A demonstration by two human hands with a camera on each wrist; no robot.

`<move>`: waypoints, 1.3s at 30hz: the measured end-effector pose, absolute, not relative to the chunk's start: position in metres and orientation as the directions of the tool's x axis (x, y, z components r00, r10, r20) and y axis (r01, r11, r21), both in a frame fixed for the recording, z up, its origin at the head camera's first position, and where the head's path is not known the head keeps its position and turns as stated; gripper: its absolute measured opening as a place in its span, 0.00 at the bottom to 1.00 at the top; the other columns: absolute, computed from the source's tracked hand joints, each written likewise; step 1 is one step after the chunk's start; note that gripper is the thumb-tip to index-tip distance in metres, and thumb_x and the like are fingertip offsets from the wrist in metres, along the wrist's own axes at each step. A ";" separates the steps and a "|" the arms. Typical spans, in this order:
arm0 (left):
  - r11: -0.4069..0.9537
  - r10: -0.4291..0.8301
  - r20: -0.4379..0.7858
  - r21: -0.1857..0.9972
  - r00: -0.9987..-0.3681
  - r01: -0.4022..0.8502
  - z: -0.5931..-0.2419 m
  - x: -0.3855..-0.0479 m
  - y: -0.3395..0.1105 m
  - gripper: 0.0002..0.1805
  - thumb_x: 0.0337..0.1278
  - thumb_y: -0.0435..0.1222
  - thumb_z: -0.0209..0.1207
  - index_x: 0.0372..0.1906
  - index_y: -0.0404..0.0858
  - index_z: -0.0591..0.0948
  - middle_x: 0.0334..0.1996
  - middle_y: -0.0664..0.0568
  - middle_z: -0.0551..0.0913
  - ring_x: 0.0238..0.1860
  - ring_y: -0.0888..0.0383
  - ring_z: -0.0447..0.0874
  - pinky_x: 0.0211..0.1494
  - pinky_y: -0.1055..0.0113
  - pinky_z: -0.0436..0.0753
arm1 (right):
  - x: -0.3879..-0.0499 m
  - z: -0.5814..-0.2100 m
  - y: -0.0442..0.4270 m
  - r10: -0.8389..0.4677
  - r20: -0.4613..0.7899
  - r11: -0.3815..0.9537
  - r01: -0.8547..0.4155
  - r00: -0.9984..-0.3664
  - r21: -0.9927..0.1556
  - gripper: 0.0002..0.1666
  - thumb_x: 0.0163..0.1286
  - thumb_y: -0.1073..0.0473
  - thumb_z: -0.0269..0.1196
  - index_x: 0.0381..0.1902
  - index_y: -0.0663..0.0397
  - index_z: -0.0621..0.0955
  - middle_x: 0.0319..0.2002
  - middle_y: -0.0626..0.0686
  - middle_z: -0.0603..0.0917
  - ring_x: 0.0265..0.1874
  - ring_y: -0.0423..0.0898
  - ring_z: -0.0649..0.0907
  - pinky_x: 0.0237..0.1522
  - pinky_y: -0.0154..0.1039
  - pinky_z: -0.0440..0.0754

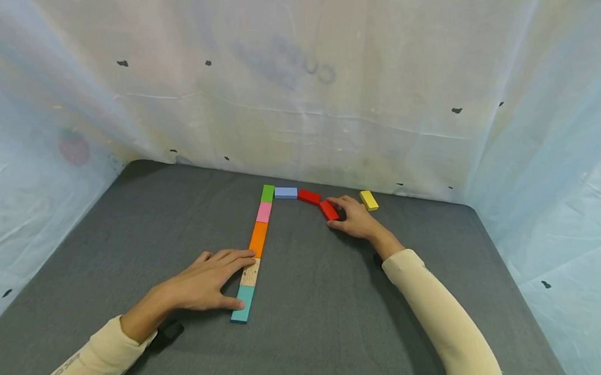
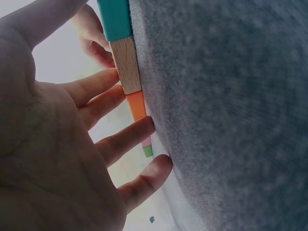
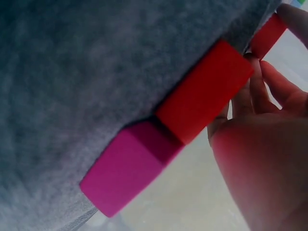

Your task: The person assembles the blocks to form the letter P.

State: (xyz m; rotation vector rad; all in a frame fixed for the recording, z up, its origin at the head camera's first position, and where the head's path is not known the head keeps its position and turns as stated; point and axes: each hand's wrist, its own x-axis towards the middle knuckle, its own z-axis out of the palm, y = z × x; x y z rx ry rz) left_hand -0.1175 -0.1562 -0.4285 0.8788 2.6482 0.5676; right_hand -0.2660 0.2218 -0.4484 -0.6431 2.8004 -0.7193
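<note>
My left hand (image 1: 203, 284) lies with spread, fairly straight fingers along a row of flat blocks. Its thumb rests at the teal block (image 1: 243, 303), while the fingertips touch near the wooden block (image 1: 250, 272) and the orange block (image 1: 258, 239). Past them come a pink block (image 1: 264, 212) and a green block (image 1: 268, 193). From the green end a blue block (image 1: 285, 193) and a red block (image 1: 309, 197) run rightward. My right hand (image 1: 357, 219) pinches a second red block (image 1: 329, 210) between thumb and finger. In the right wrist view a magenta block (image 3: 127, 168) adjoins a red one.
A yellow block (image 1: 369, 200) lies apart, just behind my right hand. The dark grey cloth surface (image 1: 294, 327) ends at the back against a pale hanging sheet (image 1: 302, 137), which also encloses both sides.
</note>
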 end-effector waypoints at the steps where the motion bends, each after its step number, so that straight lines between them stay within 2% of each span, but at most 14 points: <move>1: 0.736 0.619 -0.149 0.452 -0.771 0.504 -0.429 -0.118 -0.156 0.48 0.48 0.62 0.68 0.74 0.51 0.65 0.75 0.55 0.63 0.73 0.50 0.62 0.64 0.38 0.63 | -0.266 -0.448 0.222 -0.447 -0.066 0.789 -0.358 -0.892 -0.499 0.41 0.68 0.50 0.67 0.75 0.53 0.66 0.60 0.59 0.74 0.56 0.54 0.78 0.58 0.52 0.75; 7: 0.737 0.619 -0.148 0.447 -0.771 0.506 -0.430 -0.119 -0.156 0.49 0.48 0.62 0.68 0.75 0.51 0.65 0.76 0.56 0.62 0.74 0.50 0.62 0.64 0.38 0.63 | -0.266 -0.449 0.222 -0.438 -0.069 0.785 -0.343 -0.896 -0.516 0.40 0.68 0.51 0.66 0.74 0.53 0.66 0.57 0.58 0.75 0.54 0.52 0.79 0.56 0.50 0.76; 39: 0.732 0.625 -0.146 0.453 -0.767 0.510 -0.428 -0.118 -0.155 0.48 0.49 0.60 0.69 0.75 0.51 0.65 0.75 0.55 0.63 0.73 0.50 0.63 0.64 0.40 0.63 | -0.269 -0.455 0.224 -0.446 -0.067 0.787 -0.356 -0.892 -0.503 0.41 0.68 0.49 0.66 0.75 0.52 0.66 0.58 0.57 0.75 0.53 0.51 0.78 0.57 0.50 0.75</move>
